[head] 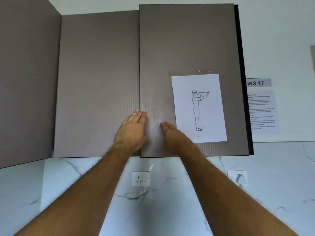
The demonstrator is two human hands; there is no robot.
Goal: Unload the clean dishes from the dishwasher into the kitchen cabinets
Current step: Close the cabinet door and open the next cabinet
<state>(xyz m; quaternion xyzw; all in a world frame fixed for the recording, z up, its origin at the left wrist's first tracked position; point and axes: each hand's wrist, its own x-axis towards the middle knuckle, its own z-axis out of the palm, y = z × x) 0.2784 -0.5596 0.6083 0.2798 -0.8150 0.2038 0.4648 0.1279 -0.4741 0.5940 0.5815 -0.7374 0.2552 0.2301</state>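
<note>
Cabinet doors (187, 48) sitting shut or nearly so, both hands flat against them, no dishes or dishwasher showing.
Going left to right: left door (98, 82) lying flush; left hand (132, 129) pressing straight fingers across the vertical centre seam, holding nothing; right hand (173, 134) lying flat, fingers straight, empty, on the right door, which is standing slightly proud; taped sketch sheet (198, 108) just beside it. Seam running vertically under the left fingertips, so left hand is likely nearer for opening.

The wall notice (262, 111) text is too blurred to read; the cabinet door (187, 48) hides its left edge
</note>
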